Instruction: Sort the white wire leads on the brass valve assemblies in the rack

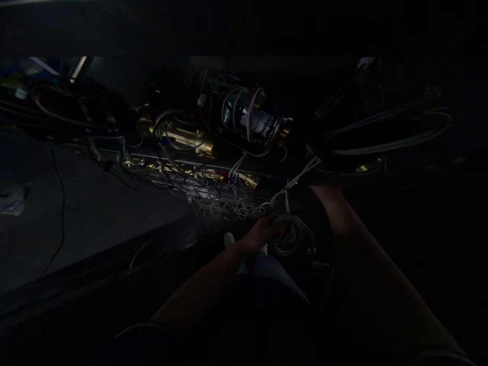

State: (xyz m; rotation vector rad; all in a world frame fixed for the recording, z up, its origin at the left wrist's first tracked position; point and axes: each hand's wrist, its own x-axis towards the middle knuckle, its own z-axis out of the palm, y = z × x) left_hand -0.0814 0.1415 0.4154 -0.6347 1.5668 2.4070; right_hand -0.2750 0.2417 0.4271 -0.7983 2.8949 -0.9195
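Note:
My left hand (266,230) is closed on a coil of thin pale cable (292,244), low in front of the bench. From the coil, strands run up to a dark housing above. My right arm reaches forward on the right, and my right hand (326,192) ends in deep shadow under that housing, so its fingers are hidden. Just above my hands, a brass valve body (186,138) joins an open black box (249,122) with a green board, a white label and looped wires inside.
Several brass fittings (247,179) lie in a row along a rail, with small coiled cables (217,208) hanging below. On the right, long pale wires (396,145) loop outward. A dark cable (63,218) hangs at left near a crumpled pale thing (15,198). The light is very dim.

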